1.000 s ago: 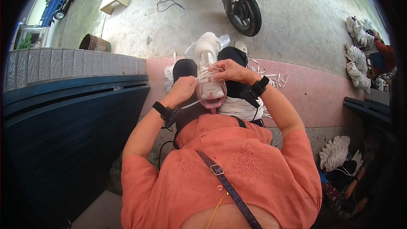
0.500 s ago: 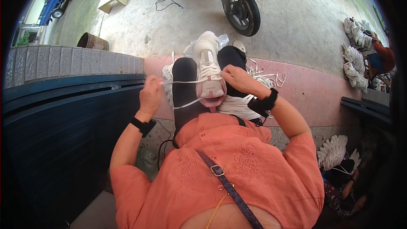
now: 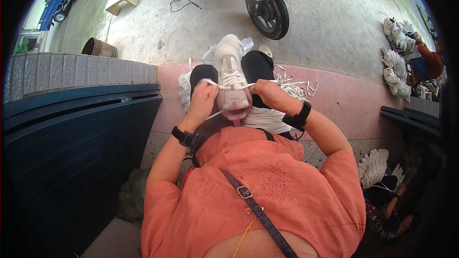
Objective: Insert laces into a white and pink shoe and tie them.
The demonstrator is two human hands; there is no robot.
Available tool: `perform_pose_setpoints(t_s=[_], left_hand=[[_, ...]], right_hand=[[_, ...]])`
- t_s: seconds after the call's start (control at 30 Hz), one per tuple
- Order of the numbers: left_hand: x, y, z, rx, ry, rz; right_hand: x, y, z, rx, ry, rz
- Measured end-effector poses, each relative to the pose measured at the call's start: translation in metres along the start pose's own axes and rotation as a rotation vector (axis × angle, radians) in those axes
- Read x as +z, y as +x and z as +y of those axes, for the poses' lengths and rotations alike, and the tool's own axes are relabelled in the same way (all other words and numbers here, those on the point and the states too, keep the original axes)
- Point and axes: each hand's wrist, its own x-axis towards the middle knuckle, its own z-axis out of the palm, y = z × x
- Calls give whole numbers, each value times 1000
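A white and pink sneaker (image 3: pixel 234 101) lies between my thighs, its heel toward me and its toe pointing away. White shoelace (image 3: pixel 233 76) crosses its upper part in rows. Just left of the opening, my left hand (image 3: pixel 202 99) pinches a length of lace that runs to the shoe. At the right side my right hand (image 3: pixel 273 96) is closed on lace near the eyelets, with a strand passing over its knuckles. Another loose lace end hangs toward my lap from the shoe's left side.
Bundled white laces (image 3: pixel 297 87) lie by my right knee, with more white material (image 3: pixel 264 119) on my lap. Ahead stands a red scooter (image 3: pixel 267 7). A dark blue door panel (image 3: pixel 76 148) is at left. Other people sit at right beside rows of white shoes (image 3: pixel 396 74).
My left hand has come in from the left to the shoe's side, and its lace has slackened. My right hand stays near the eyelets. The view has shifted slightly.
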Motion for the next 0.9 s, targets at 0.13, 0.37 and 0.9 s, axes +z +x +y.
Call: perform_pose_setpoints(t_s=[0.13, 0.37, 0.9], left_hand=[[-8, 9, 9, -218, -310, -71], [0, -25, 4, -352, -264, -9], [19, -13, -10, -88, 168, 125]], right_hand=[[-1, 14, -6, -66, -65, 217], [7, 18, -8, 85, -158, 327], [17, 22, -21, 123, -172, 374]])
